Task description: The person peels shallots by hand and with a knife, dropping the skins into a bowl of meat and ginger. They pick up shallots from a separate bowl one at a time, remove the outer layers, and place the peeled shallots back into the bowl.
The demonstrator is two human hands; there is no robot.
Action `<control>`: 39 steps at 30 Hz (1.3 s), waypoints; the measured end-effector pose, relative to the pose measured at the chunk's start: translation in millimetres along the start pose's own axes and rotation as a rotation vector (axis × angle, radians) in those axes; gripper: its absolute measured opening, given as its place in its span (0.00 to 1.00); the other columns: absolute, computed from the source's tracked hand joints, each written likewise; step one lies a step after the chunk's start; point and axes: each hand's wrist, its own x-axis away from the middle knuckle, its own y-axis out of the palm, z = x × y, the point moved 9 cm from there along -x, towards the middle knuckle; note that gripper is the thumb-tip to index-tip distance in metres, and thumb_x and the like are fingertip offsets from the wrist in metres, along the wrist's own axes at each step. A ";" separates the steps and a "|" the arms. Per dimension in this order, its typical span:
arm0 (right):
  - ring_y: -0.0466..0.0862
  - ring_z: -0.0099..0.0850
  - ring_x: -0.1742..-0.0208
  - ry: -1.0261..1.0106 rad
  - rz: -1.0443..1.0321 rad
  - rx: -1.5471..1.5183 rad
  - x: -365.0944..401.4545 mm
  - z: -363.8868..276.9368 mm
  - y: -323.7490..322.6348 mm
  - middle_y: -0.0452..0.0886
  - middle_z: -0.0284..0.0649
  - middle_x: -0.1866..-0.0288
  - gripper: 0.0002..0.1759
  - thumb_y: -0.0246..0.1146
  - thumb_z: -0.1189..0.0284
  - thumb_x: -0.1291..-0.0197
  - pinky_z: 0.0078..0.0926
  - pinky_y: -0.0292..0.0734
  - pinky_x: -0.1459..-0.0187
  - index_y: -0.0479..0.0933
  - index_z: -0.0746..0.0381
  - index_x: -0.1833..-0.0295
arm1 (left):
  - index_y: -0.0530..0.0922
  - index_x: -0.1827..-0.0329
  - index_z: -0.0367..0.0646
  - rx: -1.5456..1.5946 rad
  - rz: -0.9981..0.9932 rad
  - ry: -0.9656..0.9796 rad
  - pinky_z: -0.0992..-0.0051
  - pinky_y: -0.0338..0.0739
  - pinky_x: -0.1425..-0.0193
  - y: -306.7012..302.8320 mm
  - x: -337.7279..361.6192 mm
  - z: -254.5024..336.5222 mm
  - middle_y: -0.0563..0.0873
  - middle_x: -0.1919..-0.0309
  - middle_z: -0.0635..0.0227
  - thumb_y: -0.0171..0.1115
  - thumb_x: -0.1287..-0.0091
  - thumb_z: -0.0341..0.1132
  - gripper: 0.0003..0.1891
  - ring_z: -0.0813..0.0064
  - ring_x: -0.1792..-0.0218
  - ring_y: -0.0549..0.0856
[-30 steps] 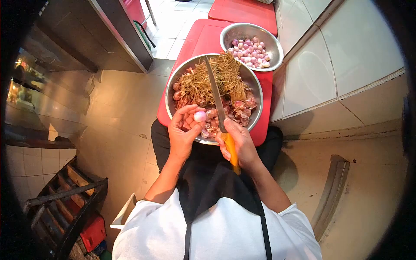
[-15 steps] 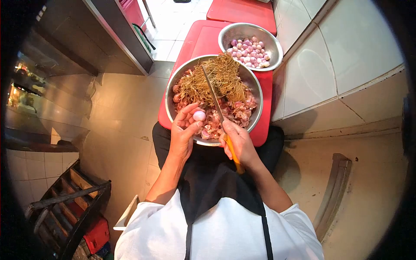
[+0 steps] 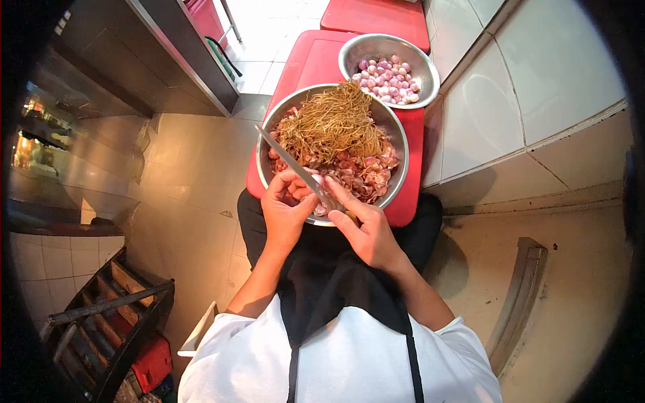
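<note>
My left hand (image 3: 285, 213) is closed around a small peeled shallot (image 3: 318, 179), partly hidden behind the blade. My right hand (image 3: 368, 232) grips a knife (image 3: 287, 158), whose long blade slants up to the left across the shallot. The knife's handle is mostly covered by my fingers. Both hands are close together over the near rim of a large steel bowl (image 3: 404, 149). Inside it lie reddish papery shallot skins (image 3: 368, 176) and a heap of dry, straw-coloured roots or stalks (image 3: 336, 124).
A smaller metal bowl (image 3: 428, 64) with several peeled shallots (image 3: 388, 80) stands behind at the right. Both bowls rest on a red stool (image 3: 404, 209). A tiled wall (image 3: 474, 111) rises close on the right. Wooden steps (image 3: 114, 309) are at the lower left.
The knife has swung from pointing away to slanting left, and its blade is now over the shallot. My right hand has moved slightly left, its fingers reaching toward my left hand.
</note>
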 end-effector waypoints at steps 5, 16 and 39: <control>0.82 0.41 0.33 0.005 -0.008 0.020 0.1 -4.9 2.6 0.80 0.57 0.33 0.30 0.61 0.71 0.27 0.31 0.75 0.36 0.66 0.68 0.23 | 0.77 0.51 0.34 -0.035 0.005 0.091 0.74 0.83 0.41 0.8 2.4 4.5 0.84 0.45 0.58 0.66 0.40 0.13 0.16 0.73 0.46 0.86; 0.83 0.36 0.37 0.541 -0.043 -0.353 15.6 36.4 8.2 0.83 0.49 0.36 0.29 0.58 0.69 0.24 0.30 0.75 0.36 0.65 0.66 0.22 | 0.77 0.51 0.35 0.003 0.010 0.109 0.73 0.85 0.41 6.7 4.8 10.3 0.82 0.43 0.55 0.68 0.39 0.12 0.16 0.71 0.46 0.86; 0.83 0.32 0.41 0.550 -0.059 -0.371 19.9 32.9 7.5 0.81 0.47 0.33 0.30 0.57 0.68 0.23 0.28 0.75 0.37 0.63 0.67 0.21 | 0.77 0.52 0.34 0.009 0.021 0.109 0.74 0.85 0.41 15.0 9.0 15.1 0.83 0.46 0.56 0.67 0.38 0.12 0.15 0.72 0.46 0.86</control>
